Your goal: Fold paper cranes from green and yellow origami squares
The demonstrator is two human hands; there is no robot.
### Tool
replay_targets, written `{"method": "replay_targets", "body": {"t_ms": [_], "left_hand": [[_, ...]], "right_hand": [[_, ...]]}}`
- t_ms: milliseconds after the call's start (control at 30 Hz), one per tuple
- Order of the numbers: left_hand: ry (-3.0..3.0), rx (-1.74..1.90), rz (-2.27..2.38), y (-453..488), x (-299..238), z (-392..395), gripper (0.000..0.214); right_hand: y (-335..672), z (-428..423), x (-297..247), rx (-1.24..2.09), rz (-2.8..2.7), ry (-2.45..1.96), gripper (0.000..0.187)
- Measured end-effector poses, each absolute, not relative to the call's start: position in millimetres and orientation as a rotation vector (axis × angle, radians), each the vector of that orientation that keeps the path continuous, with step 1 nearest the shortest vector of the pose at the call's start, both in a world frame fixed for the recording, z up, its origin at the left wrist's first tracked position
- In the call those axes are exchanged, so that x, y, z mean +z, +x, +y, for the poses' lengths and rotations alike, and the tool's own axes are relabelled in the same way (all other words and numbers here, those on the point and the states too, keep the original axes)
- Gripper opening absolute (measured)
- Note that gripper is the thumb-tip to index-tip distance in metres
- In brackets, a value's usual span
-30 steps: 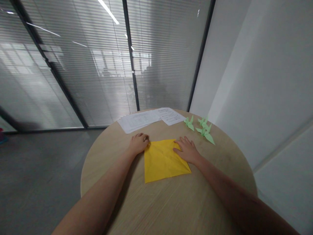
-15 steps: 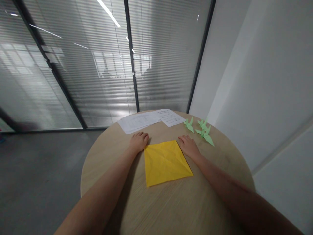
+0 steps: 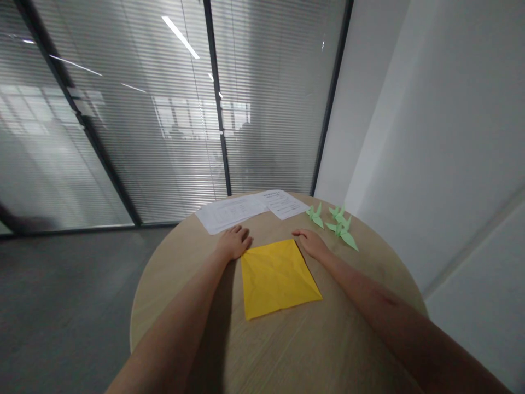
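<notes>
A creased yellow square sheet of paper [image 3: 281, 279] lies flat on the round wooden table between my hands. My left hand [image 3: 234, 242] rests palm down at its far left corner, fingers spread and thumb beside that corner. Just past the far right corner, my right hand [image 3: 309, 241] is tilted on its side, its fingers stretched out to the left. It appears to hold nothing; whether a fingertip touches the paper's edge, I cannot tell.
Several pale green folded paper cranes [image 3: 340, 227] stand on the far right of the table [image 3: 279, 350]. Printed white sheets [image 3: 233, 212] overlap at its far edge. Beyond are glass panels with blinds [image 3: 270, 148], and a white wall [image 3: 459, 137] rises on the right.
My right hand has turned from lying flat onto its side, its fingers shifting left toward the paper's far right corner. The left hand keeps its place by the other corner.
</notes>
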State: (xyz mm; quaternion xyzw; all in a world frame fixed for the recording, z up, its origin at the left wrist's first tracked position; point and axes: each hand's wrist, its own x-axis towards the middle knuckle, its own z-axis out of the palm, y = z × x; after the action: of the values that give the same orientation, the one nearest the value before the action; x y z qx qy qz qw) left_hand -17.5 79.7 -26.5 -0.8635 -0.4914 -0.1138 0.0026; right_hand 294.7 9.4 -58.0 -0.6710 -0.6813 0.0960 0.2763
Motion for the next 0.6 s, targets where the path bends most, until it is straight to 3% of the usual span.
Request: {"method": "replay_targets", "body": {"t_ms": [367, 600], "left_hand": [[-2.81, -0.462, -1.526, -12.0, -18.3, 102.5, 0.055], [-2.774, -0.487, -1.51, -9.6, -17.5, 105.9, 0.05]], "right_hand": [[302.0, 29.9, -54.5, 0.28, -1.871, -1.71, 0.038], [307.1, 38.2, -56.8, 0.31, -1.864, -1.664, 0.037]]}}
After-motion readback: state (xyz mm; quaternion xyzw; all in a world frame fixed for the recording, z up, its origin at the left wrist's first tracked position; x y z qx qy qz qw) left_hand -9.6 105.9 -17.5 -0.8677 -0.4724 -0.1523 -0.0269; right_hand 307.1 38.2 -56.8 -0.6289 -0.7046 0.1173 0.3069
